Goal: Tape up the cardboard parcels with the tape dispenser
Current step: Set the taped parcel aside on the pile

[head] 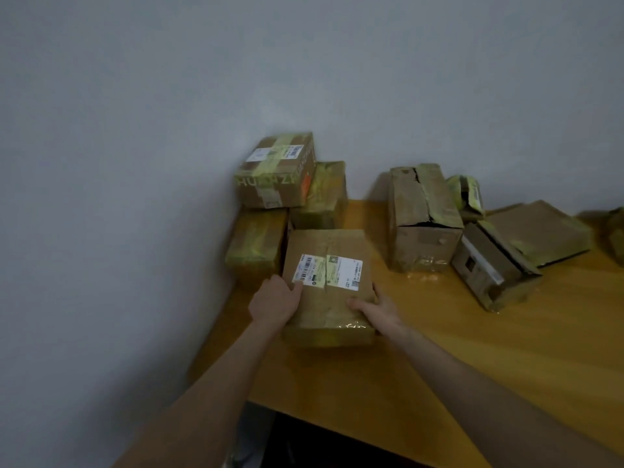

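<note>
A flat cardboard parcel (329, 244) with a white shipping label and yellowish tape lies on the wooden table (506, 349) near its left edge. My left hand (275, 300) grips the parcel's left near side, thumb on the top by the label. My right hand (376, 307) holds the right near side, thumb over the top and fingers down the side. No tape dispenser is in view.
Three taped boxes (277, 170) are piled against the wall behind the parcel. To the right stand a torn upright box (422, 214), a tipped box with open flaps (489, 268), a flat box (543, 228) and a small taped packet (467, 194). A grey wall borders the table's left edge.
</note>
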The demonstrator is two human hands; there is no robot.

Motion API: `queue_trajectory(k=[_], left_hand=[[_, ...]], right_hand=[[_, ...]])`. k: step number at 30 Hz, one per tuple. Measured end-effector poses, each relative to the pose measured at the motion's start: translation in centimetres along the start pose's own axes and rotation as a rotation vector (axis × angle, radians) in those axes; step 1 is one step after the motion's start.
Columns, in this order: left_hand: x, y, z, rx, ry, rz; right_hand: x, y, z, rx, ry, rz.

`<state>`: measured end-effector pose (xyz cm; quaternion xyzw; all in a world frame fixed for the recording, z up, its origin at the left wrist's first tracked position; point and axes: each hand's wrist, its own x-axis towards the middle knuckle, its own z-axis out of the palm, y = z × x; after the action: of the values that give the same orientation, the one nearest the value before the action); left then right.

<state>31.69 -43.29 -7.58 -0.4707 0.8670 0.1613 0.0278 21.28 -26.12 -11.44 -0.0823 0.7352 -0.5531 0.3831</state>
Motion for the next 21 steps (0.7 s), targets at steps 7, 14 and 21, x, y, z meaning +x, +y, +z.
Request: queue_trajectory(k=[7,14,21], left_hand=[[0.5,0.7,-0.5,0.224,0.120,0.189],[0.3,6.1,0.7,0.199,0.027,0.288],[-1.3,15.4,3.1,-0.228,-0.029,0.553]], right_hand=[[2.0,0.0,5.5,-0.140,0.002,0.019],[2.1,-2.1,2.5,-0.260,0.002,-0.014],[0.3,-4.0,-9.6,-0.492,0.560,-0.152]])
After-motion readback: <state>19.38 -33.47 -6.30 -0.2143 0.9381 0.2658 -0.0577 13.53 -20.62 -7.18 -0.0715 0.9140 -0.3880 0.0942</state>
